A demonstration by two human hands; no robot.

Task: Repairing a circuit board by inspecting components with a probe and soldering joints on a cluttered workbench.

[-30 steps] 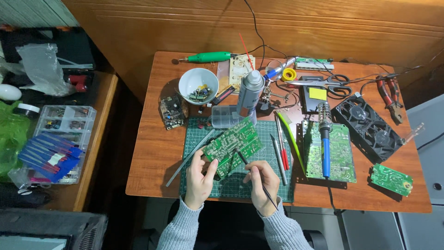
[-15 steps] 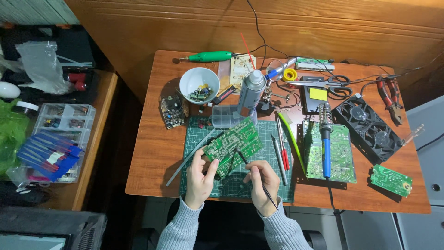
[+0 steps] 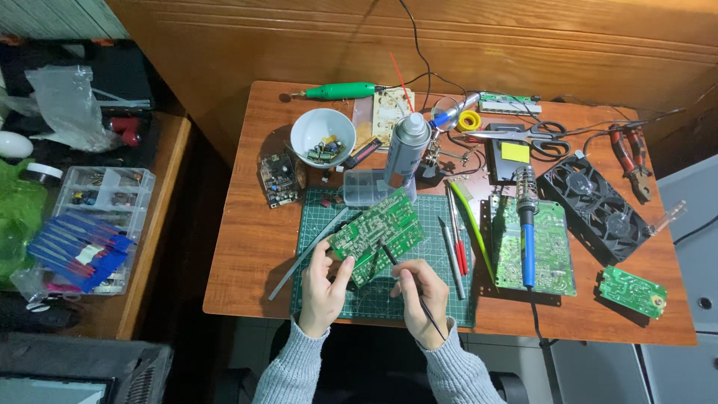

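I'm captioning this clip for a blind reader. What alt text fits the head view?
Seen from above, a person's left hand steadies a green circuit board on a green cutting mat while the right hand holds a thin black probe to it. A blue-handled soldering iron lies to the right on the cluttered wooden table.

Left hand and right hand rest close together, fingers curled.

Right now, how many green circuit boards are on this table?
3. One is in the left hand over the cutting mat, one lies under the blue soldering iron, one small board sits at the right corner. Clutter may hide others.
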